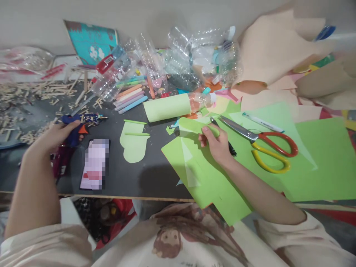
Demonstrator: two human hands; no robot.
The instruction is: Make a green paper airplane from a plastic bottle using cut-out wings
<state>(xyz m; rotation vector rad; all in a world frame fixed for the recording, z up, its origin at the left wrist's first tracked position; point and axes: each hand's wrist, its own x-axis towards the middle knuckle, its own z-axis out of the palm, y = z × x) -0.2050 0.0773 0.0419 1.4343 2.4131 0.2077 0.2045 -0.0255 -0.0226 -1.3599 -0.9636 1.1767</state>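
While the left hand (pixel 57 133) wraps around a blue tool with an orange bit (pixel 73 136), middle left, the right hand (pixel 218 142) pinches a light-green paper piece (pixel 191 124), right of centre.

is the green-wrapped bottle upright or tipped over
Tipped over: the green-wrapped bottle lies on its side, its long body stretching across the work surface and its capped neck pointing right.

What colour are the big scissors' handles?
One handle is red, the other yellow; head view shows both.
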